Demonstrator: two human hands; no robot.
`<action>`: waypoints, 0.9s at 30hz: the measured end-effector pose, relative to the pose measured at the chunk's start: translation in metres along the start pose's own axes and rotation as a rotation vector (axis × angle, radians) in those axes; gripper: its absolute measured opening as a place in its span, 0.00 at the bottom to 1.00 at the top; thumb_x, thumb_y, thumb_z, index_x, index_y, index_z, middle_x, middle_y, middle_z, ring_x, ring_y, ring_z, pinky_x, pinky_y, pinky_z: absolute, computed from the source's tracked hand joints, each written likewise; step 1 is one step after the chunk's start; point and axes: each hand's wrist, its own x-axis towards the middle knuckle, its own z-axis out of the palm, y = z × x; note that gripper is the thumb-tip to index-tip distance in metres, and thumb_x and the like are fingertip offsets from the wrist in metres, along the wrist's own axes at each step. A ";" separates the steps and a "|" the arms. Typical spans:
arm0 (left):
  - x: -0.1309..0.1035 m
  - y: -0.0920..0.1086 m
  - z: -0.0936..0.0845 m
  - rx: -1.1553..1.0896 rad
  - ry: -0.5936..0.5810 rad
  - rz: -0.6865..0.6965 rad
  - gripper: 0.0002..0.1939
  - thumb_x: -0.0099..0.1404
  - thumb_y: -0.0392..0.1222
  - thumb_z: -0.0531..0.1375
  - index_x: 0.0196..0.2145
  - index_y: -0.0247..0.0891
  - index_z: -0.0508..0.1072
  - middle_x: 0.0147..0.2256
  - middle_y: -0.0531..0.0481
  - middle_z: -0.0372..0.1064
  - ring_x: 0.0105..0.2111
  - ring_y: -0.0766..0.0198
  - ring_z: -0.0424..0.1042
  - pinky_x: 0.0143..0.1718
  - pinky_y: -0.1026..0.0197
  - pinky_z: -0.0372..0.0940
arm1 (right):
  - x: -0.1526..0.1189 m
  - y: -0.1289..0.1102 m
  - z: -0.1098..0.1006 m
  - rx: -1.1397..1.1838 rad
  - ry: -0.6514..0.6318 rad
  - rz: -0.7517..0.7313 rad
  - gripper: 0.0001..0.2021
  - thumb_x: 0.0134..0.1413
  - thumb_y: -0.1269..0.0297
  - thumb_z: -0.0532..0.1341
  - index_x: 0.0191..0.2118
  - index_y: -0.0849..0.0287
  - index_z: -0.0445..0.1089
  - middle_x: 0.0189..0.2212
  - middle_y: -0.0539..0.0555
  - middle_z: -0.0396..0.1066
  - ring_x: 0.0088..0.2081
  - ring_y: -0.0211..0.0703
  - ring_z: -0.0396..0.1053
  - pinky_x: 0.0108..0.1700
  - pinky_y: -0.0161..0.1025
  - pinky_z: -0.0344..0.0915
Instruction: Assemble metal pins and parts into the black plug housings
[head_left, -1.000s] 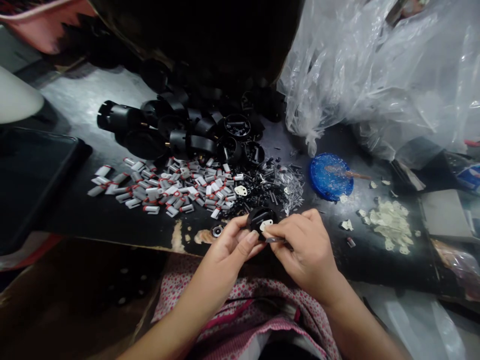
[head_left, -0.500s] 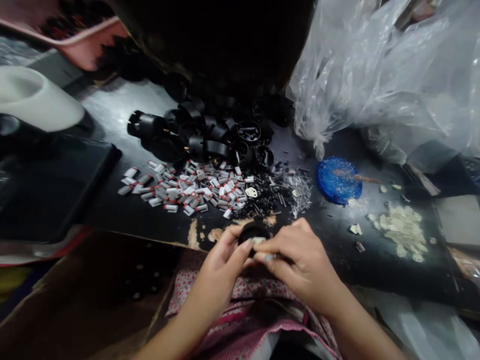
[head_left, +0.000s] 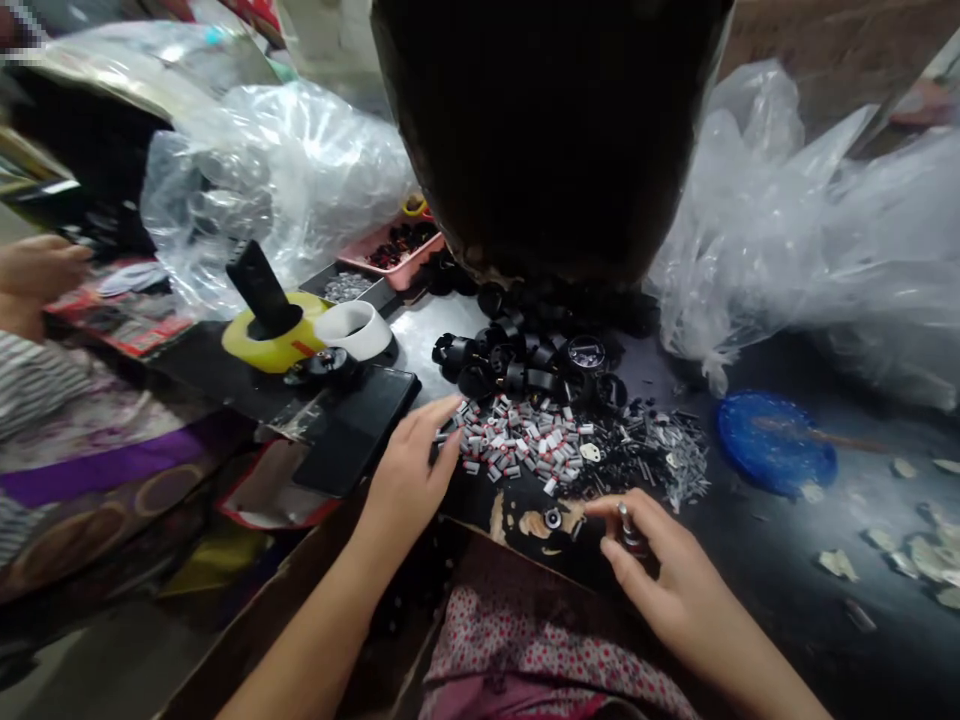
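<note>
My left hand (head_left: pixel 409 465) is at the left edge of a pile of small grey-white cylinders with red ends (head_left: pixel 525 440). Its thumb and fingers are apart, and I see nothing held in it. My right hand (head_left: pixel 660 570) hovers near the table's front edge, its curled fingers round a slim silver metal tool (head_left: pixel 627 525), whose kind I cannot make out. The index finger points left, towards a small round black piece with a pale ring (head_left: pixel 553 518) on the worn tabletop. Between the hands and beyond lie loose dark small parts (head_left: pixel 622 440) and clear slivers (head_left: pixel 682 455).
Black round housings (head_left: pixel 517 360) are heaped behind the cylinders. A blue lid (head_left: pixel 772 440) with a stick lies right, near cream flat pieces (head_left: pixel 930 550). On the left are a phone (head_left: pixel 356 430), tape rolls (head_left: pixel 274 335) and another person's hand (head_left: pixel 41 275). Plastic bags (head_left: pixel 810 240) bulge at right.
My hands have parted; the black round part and pale piece they held together are no longer in them. My left hand has reached out to the cylinders. The view has swung left.
</note>
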 end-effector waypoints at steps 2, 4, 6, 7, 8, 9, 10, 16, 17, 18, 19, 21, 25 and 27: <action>0.040 -0.001 0.013 -0.002 -0.030 0.056 0.20 0.60 0.38 0.63 0.52 0.43 0.74 0.58 0.42 0.69 0.62 0.46 0.61 0.65 0.46 0.47 | -0.006 0.002 -0.002 -0.022 0.014 0.014 0.11 0.63 0.67 0.53 0.49 0.50 0.68 0.39 0.51 0.72 0.39 0.43 0.72 0.41 0.40 0.70; 0.065 -0.007 0.021 0.008 -0.043 0.075 0.20 0.58 0.36 0.64 0.49 0.42 0.76 0.57 0.40 0.70 0.61 0.44 0.61 0.65 0.43 0.46 | -0.011 0.005 -0.004 -0.030 0.046 0.040 0.11 0.63 0.66 0.54 0.48 0.50 0.68 0.38 0.51 0.73 0.39 0.44 0.73 0.41 0.40 0.70; 0.073 -0.012 0.022 0.028 -0.032 0.067 0.19 0.58 0.36 0.64 0.49 0.41 0.75 0.55 0.39 0.70 0.60 0.43 0.62 0.64 0.41 0.46 | -0.012 0.007 -0.003 -0.024 0.062 0.069 0.11 0.63 0.65 0.55 0.48 0.51 0.69 0.38 0.51 0.74 0.39 0.44 0.73 0.41 0.40 0.70; 0.070 -0.012 0.020 0.037 -0.021 0.056 0.20 0.59 0.37 0.64 0.50 0.40 0.74 0.54 0.38 0.70 0.59 0.43 0.62 0.64 0.41 0.48 | -0.012 0.007 -0.002 -0.015 0.058 0.077 0.11 0.63 0.65 0.55 0.48 0.51 0.69 0.39 0.51 0.74 0.39 0.44 0.73 0.41 0.41 0.69; 0.064 -0.010 0.018 0.045 -0.009 0.042 0.21 0.60 0.39 0.63 0.52 0.39 0.73 0.54 0.37 0.69 0.58 0.43 0.63 0.62 0.42 0.51 | -0.010 0.006 0.000 0.000 0.053 0.085 0.10 0.62 0.65 0.55 0.47 0.51 0.70 0.39 0.51 0.74 0.39 0.44 0.73 0.41 0.41 0.69; 0.054 -0.004 0.016 0.042 0.009 0.024 0.22 0.62 0.41 0.63 0.54 0.39 0.71 0.54 0.37 0.68 0.57 0.44 0.64 0.60 0.43 0.54 | -0.007 0.004 0.002 0.024 0.049 0.100 0.10 0.62 0.64 0.55 0.47 0.51 0.70 0.38 0.51 0.74 0.38 0.44 0.73 0.41 0.41 0.69; 0.040 0.003 0.015 0.028 0.023 0.008 0.23 0.63 0.43 0.62 0.55 0.39 0.70 0.54 0.37 0.67 0.55 0.45 0.65 0.58 0.44 0.58 | -0.004 0.000 0.004 0.062 0.049 0.123 0.10 0.62 0.63 0.56 0.47 0.52 0.71 0.36 0.51 0.74 0.36 0.43 0.72 0.40 0.40 0.68; -0.060 0.057 0.042 -0.188 -0.185 -0.018 0.27 0.60 0.43 0.67 0.56 0.49 0.71 0.53 0.44 0.67 0.56 0.47 0.65 0.58 0.49 0.59 | 0.012 -0.017 0.007 0.176 0.040 0.238 0.09 0.54 0.59 0.64 0.40 0.56 0.70 0.28 0.46 0.70 0.30 0.38 0.67 0.33 0.34 0.64; -0.070 0.061 0.047 -0.252 -0.241 -0.074 0.27 0.60 0.43 0.66 0.57 0.51 0.71 0.53 0.44 0.68 0.55 0.48 0.66 0.58 0.49 0.60 | 0.012 -0.018 0.006 0.136 0.048 0.234 0.07 0.55 0.61 0.63 0.38 0.56 0.70 0.29 0.47 0.70 0.31 0.38 0.67 0.33 0.35 0.63; -0.076 0.063 0.052 -0.333 -0.303 -0.151 0.25 0.62 0.44 0.65 0.57 0.53 0.71 0.53 0.45 0.69 0.55 0.49 0.67 0.57 0.49 0.61 | 0.012 -0.018 0.004 0.092 0.053 0.226 0.04 0.56 0.64 0.62 0.37 0.56 0.70 0.29 0.47 0.70 0.32 0.38 0.67 0.34 0.35 0.63; -0.079 0.063 0.055 -0.421 -0.368 -0.235 0.23 0.63 0.45 0.64 0.56 0.54 0.72 0.53 0.46 0.70 0.54 0.50 0.69 0.56 0.50 0.62 | 0.012 -0.017 0.002 0.053 0.046 0.212 0.03 0.56 0.66 0.61 0.37 0.56 0.71 0.30 0.48 0.71 0.32 0.39 0.67 0.34 0.35 0.63; -0.077 0.058 0.058 -0.567 -0.465 -0.373 0.16 0.65 0.46 0.62 0.50 0.53 0.76 0.50 0.48 0.74 0.52 0.51 0.71 0.55 0.51 0.64 | 0.013 -0.017 -0.001 0.007 -0.005 0.160 0.04 0.57 0.67 0.61 0.39 0.56 0.72 0.32 0.49 0.72 0.34 0.39 0.69 0.36 0.36 0.63; -0.068 0.045 0.051 -0.777 -0.266 -0.605 0.12 0.64 0.47 0.64 0.46 0.48 0.77 0.44 0.50 0.77 0.46 0.55 0.75 0.51 0.55 0.67 | 0.031 -0.013 0.000 -0.199 -0.004 0.041 0.08 0.62 0.64 0.61 0.45 0.55 0.73 0.38 0.52 0.76 0.40 0.43 0.71 0.43 0.41 0.61; -0.064 0.044 0.048 -0.956 -0.122 -0.723 0.15 0.64 0.46 0.64 0.49 0.48 0.74 0.44 0.51 0.76 0.42 0.59 0.76 0.47 0.58 0.70 | 0.045 -0.009 0.004 -0.468 0.037 0.023 0.09 0.63 0.66 0.60 0.46 0.57 0.73 0.39 0.55 0.76 0.41 0.47 0.71 0.45 0.45 0.57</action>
